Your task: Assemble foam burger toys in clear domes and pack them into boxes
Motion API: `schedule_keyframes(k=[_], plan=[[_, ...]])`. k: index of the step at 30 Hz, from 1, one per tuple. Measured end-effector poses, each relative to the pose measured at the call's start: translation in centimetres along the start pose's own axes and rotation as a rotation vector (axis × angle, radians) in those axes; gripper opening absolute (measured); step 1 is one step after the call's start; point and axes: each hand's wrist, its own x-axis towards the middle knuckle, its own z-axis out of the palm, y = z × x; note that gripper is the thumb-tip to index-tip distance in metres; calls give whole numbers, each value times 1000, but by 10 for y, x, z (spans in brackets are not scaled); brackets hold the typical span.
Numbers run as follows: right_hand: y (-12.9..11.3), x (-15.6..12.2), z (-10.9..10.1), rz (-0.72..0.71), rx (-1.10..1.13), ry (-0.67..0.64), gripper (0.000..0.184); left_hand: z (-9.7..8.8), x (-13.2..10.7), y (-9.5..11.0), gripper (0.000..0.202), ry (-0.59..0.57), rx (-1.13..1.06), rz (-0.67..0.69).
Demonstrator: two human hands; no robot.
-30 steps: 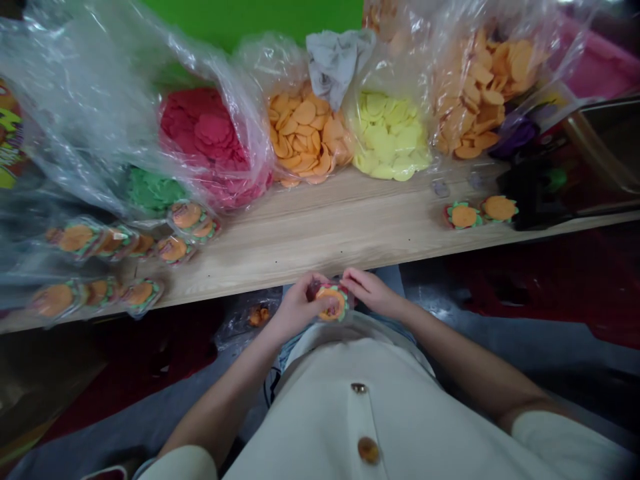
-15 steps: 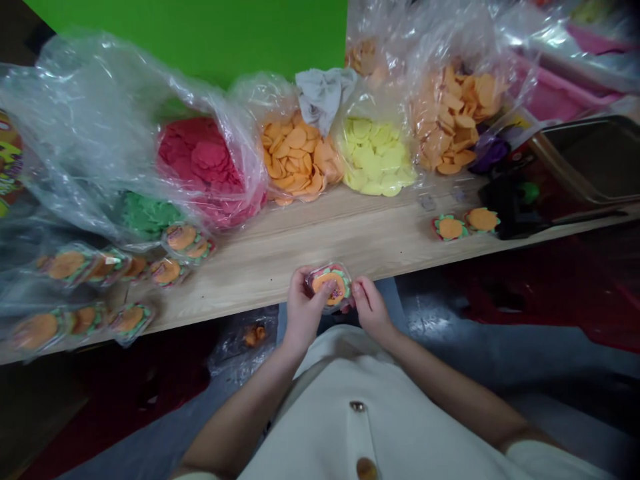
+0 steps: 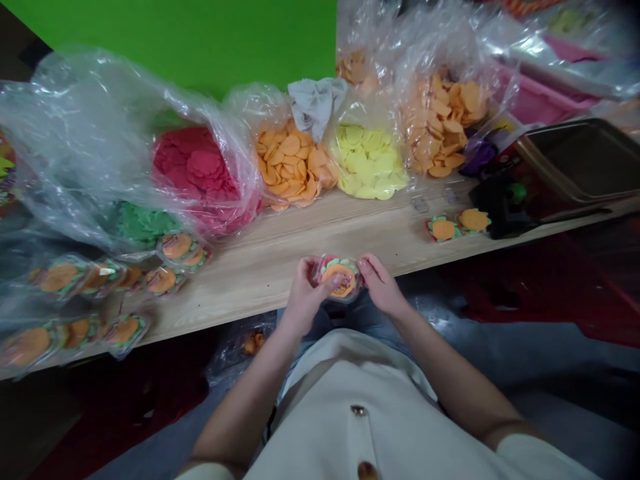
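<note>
A clear plastic case with a layered toy burger (image 3: 339,279) inside is held over the table's front edge. Orange, green and red layers show through the plastic. My left hand (image 3: 309,293) is closed around its left side, with the thumb lying across the front. At the right edge of the case, my right hand (image 3: 381,285) pinches with thumb and forefinger; its other fingers are curled. The same kind of cased burgers (image 3: 123,331) stand in rows at the left of the table. Two uncased layered burgers (image 3: 443,229) lie to the right.
Plastic bags of red pieces (image 3: 200,167), orange pieces (image 3: 293,160) and yellow pieces (image 3: 370,160) line the back of the wooden table (image 3: 260,267). Green pieces (image 3: 145,222) lie at left. A dark tray (image 3: 583,160) and a pink bin (image 3: 545,93) stand at right.
Both hands and the cased burger have shifted slightly right and up in view. The case is tilted a little differently. The whole scene has moved slightly with the camera.
</note>
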Motion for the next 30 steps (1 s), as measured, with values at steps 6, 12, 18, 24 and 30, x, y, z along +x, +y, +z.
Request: schedule_keyframes(k=[6, 12, 18, 24, 30], plan=[[-9, 2, 4, -33, -103, -42, 33, -12, 9, 12, 54, -45, -61, -87], [10, -23, 40, -23, 147, 81, 28, 11, 3, -6, 48, 188, -206, 81], [-5, -20, 23, -20, 100, 58, 29, 20, -10, -13, 41, 238, -215, 136], [1, -43, -21, -28, -105, -381, 25, -26, -37, -23, 35, -184, -30, 6], [6, -64, -36, -116, -447, -694, 22, -34, -50, -36, 18, -510, 426, 85]])
